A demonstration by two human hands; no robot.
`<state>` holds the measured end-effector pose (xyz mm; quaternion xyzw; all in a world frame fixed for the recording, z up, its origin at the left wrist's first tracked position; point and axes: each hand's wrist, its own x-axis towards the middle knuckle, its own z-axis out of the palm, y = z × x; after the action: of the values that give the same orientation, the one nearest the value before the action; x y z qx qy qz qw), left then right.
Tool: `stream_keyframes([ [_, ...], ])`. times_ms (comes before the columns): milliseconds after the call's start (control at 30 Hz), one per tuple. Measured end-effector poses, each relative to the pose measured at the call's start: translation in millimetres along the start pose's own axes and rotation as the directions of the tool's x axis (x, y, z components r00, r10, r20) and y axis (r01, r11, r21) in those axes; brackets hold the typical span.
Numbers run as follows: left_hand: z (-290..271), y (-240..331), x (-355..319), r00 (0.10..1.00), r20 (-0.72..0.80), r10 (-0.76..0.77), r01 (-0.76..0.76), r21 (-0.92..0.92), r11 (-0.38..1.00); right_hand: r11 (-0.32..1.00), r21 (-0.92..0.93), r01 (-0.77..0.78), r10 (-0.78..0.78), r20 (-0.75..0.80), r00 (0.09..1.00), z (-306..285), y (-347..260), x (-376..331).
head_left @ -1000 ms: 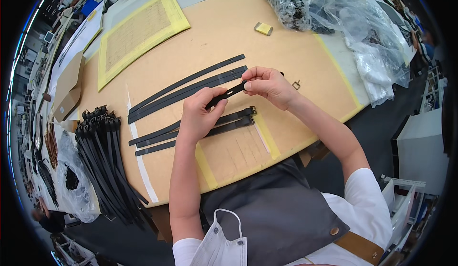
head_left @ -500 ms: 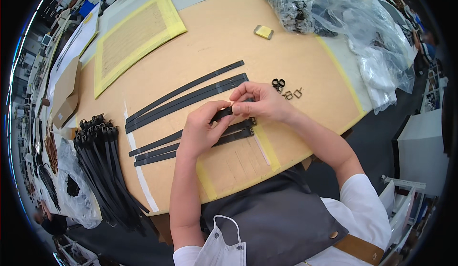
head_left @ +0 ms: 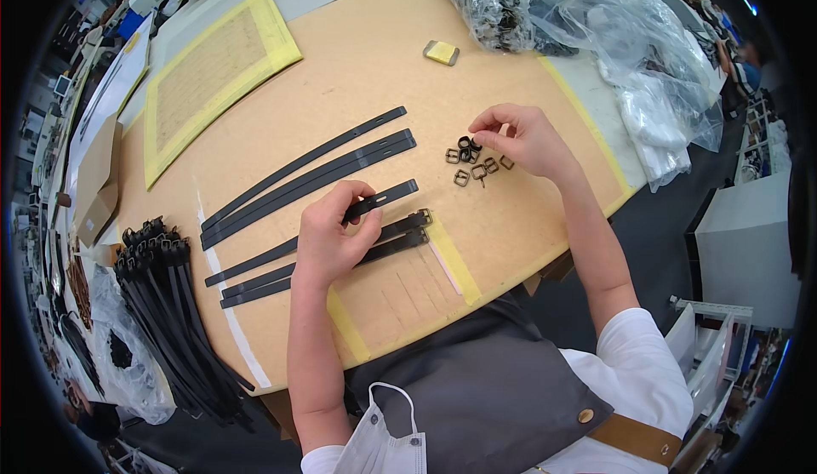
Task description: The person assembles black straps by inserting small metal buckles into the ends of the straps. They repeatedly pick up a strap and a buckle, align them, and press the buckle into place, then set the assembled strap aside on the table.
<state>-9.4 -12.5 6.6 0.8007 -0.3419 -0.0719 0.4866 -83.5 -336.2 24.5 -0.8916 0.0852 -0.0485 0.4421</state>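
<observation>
My left hand (head_left: 328,231) is closed round a dark strap (head_left: 397,193) near its slotted end, which sticks out to the right past my fingers. To the right, my right hand (head_left: 534,144) pinches with thumb and forefinger at a small black loop (head_left: 465,143) in a little pile. Several metal buckles (head_left: 479,171) lie around that loop, just below my right fingertips. Nearer to me, two straps with buckles at their right ends (head_left: 408,240) lie side by side, partly hidden by my left hand. Beyond the held strap rest more flat dark straps (head_left: 340,161) with slots.
A bundle of buckled straps (head_left: 162,295) hangs over the table's left edge. A yellow-bordered board (head_left: 162,155) lies at the far left. Clear plastic bags (head_left: 596,19) fill the far right, and a small yellow-and-grey block (head_left: 441,53) sits before them. Yellow tape (head_left: 587,117) edges the table.
My hands were together at the strap's end. The right hand has let go and moved right to the pile of loops and buckles, while the left keeps the strap, whose slotted end now shows.
</observation>
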Motion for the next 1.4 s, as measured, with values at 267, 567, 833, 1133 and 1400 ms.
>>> stream_keyframes([
  [267, 0.9, -1.3, -1.6, 1.0, -0.01, 0.013, -0.013, 0.019, 1.0, 0.906, -0.32, 0.277, -0.213, 0.221, 0.952, 26.9, -11.1, 7.8],
  [567, -2.5, -4.6, -2.8, 0.999, -0.034, -0.026, 0.027, 0.033, 0.999, 0.94, -0.098, 0.326, -0.244, 0.472, 0.847, 39.3, -35.5, 36.9],
  [833, -9.0, -6.8, -1.1, 0.995, -0.083, -0.053, 0.056, 0.037, 0.998, 0.805, -0.053, 0.591, -0.558, 0.275, 0.783, 43.4, -8.5, 30.9],
  [1133, -8.2, -7.4, -1.4, 0.997, -0.06, -0.041, 0.044, 0.043, 0.998, 0.894, -0.236, 0.381, -0.338, 0.203, 0.919, 64.9, -20.8, 1.9],
  [1400, -9.5, -2.2, -1.6, 0.999, -0.022, -0.036, 0.036, -0.007, 0.999, 0.989, 0.085, 0.123, -0.148, 0.417, 0.897, 65.1, -33.6, 12.7],
])
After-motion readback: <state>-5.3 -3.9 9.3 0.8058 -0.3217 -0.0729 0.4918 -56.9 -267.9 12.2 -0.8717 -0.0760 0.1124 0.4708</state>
